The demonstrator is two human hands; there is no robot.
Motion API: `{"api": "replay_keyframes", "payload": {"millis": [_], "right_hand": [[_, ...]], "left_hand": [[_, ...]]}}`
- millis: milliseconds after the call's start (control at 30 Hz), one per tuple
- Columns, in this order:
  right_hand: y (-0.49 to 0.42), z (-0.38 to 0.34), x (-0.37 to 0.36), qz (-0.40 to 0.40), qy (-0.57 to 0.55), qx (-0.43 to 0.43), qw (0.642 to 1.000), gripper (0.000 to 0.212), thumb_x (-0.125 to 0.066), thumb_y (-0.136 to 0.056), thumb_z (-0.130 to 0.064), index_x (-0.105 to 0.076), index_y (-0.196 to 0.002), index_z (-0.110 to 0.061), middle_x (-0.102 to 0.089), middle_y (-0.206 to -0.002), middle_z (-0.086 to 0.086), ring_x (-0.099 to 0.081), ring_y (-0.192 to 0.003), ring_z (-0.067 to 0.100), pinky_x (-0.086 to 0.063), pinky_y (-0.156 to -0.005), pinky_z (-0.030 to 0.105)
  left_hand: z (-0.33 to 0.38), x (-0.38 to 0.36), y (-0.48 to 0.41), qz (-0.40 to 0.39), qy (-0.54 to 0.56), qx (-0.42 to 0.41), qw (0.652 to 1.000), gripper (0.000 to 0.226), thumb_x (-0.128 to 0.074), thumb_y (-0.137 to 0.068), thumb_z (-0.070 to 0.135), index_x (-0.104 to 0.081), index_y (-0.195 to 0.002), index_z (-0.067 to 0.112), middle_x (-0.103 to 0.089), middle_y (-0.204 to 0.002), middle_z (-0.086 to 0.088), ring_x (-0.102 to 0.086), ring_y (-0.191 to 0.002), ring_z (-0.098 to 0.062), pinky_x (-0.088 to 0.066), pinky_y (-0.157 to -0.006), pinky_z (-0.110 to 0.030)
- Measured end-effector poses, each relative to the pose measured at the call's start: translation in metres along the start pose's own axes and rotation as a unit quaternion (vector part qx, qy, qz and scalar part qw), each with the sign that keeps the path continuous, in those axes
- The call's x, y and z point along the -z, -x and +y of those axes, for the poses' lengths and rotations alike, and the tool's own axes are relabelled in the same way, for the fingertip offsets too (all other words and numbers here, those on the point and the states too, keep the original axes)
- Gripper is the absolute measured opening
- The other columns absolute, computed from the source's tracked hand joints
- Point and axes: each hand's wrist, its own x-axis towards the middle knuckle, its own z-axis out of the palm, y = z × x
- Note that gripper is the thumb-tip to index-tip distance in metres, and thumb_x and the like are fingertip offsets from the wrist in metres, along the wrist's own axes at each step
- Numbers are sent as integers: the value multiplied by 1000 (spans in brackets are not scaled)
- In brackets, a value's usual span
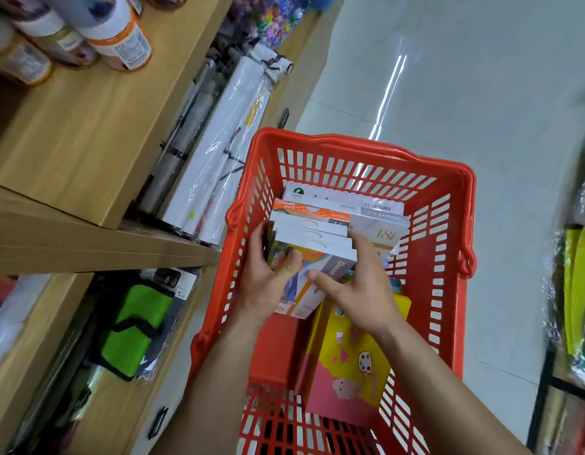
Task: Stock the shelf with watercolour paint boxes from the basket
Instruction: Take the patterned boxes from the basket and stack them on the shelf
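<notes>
A wooden shelf (pixel 87 152) fills the 9 to 11 o'clock side of the view, with labelled tubs (pixel 117 34) on its top board, white film-wrapped rolls (pixel 225 149) on the level below, and a green pouch (pixel 137 323) lower still at 8 o'clock. Just right of it stands the red basket (pixel 461 224), and the watercolour paint boxes are inside it. A stack of paint boxes (pixel 317 238) is held on edge in the basket's near-left part. The boxes are flat cartons with white end flaps that have half-moon thumb cuts, one end is orange, and the face toward the camera is brightly printed with a grey band. The left hand (pixel 268 287) grasps the stack from its 8 o'clock side, fingers curled round the left edge and thumb pressed on the printed face. The right hand (pixel 360 290) grasps it from 4 o'clock, fingers wrapped over the right edge and thumb reaching across the lower face. From both hands the stack lies at 12 o'clock. Behind the stack, at its 1 o'clock, a white box marked "12 COLOURS" (pixel 366 205) lies against the far wall, and a silver box with a gold "18" (pixel 386 233) lies just beside it at 3 o'clock. A yellow and pink box (pixel 350 359) stands under the right wrist at 6 o'clock.
</notes>
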Motion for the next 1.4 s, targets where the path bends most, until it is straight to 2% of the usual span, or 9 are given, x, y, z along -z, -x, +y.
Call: {"api": "replay_keyframes", "payload": {"millis": [167, 267, 567, 667, 767, 900, 1100, 1200, 1400], "right_hand": [[6, 9, 3, 4, -57, 26, 998, 73, -82, -77, -38, -46, -141, -41, -58, -140, -6, -56, -133, 12, -50, -109, 44], [3, 5, 10, -15, -92, 43, 995, 72, -81, -79, -38, -46, -142, -42, -57, -143, 1, -57, -135, 17, -49, -110, 51], [17, -31, 25, -95, -189, -3, 977, 71, -74, -78, -55, -58, -140, -24, -71, -133, 0, -67, -125, 15, -54, -100, 36], [36, -58, 26, -94, -240, -13, 966, 58, -78, -75, -63, -61, -129, -49, -75, -121, -21, -72, -109, -1, -54, -83, 13], [52, -81, 32, -60, -304, -9, 951, 72, -82, -76, -59, -59, -139, -31, -76, -126, -9, -74, -111, 9, -57, -84, 18], [77, -111, 48, -56, -386, -25, 921, 55, -76, -86, -40, -64, -134, -17, -78, -122, 7, -77, -108, 28, -62, -81, 32], [138, -155, 82, -118, -357, 25, 926, 59, -68, -88, -40, -55, -145, -39, -67, -139, 10, -69, -124, 33, -57, -99, 53], [176, -179, 93, -167, -295, 52, 940, 56, -69, -86, -48, -53, -139, -55, -70, -136, -11, -69, -124, 17, -57, -101, 46], [232, -249, 104, -244, -313, 94, 913, 64, -74, -90, -38, -54, -149, -28, -71, -139, -2, -73, -119, 22, -63, -84, 32]], "left_hand": [[5, -7, 9, 25, -44, -18, 999, 95, -77, -63, 76, -40, -137, 29, -63, -131, 6, -65, -117, 1, -51, -94, -17], [10, -11, 19, 46, -50, -33, 997, 103, -75, -59, 81, -34, -137, 27, -62, -132, -3, -64, -121, -15, -52, -96, -28], [87, -17, 52, 121, -11, -100, 988, 88, -72, -63, 82, -50, -130, 29, -72, -115, 13, -69, -106, 2, -51, -85, -13], [116, -16, 68, 147, 36, -65, 986, 64, -72, -63, 83, -62, -115, 46, -75, -116, 7, -71, -112, -13, -56, -96, -37], [134, -9, 91, 103, 54, -33, 993, 53, -73, -74, 67, -62, -123, 51, -71, -131, 1, -66, -124, -26, -47, -107, -60], [156, -4, 131, 0, 29, -28, 999, 86, -72, -83, 36, -28, -156, 49, -59, -149, 2, -59, -134, -26, -44, -110, -61], [208, -8, 184, 101, 29, -40, 994, 76, -73, -86, 41, -39, -153, 41, -71, -132, 6, -71, -117, -20, -59, -95, -48], [235, -7, 218, 158, 82, -50, 983, 60, -68, -89, 40, -49, -146, 45, -73, -129, 10, -73, -113, -16, -61, -84, -34], [278, 17, 328, 211, 104, -119, 965, 72, -73, -76, 43, -42, -132, 77, -31, -164, 14, -42, -148, -17, -43, -113, -53]]}}
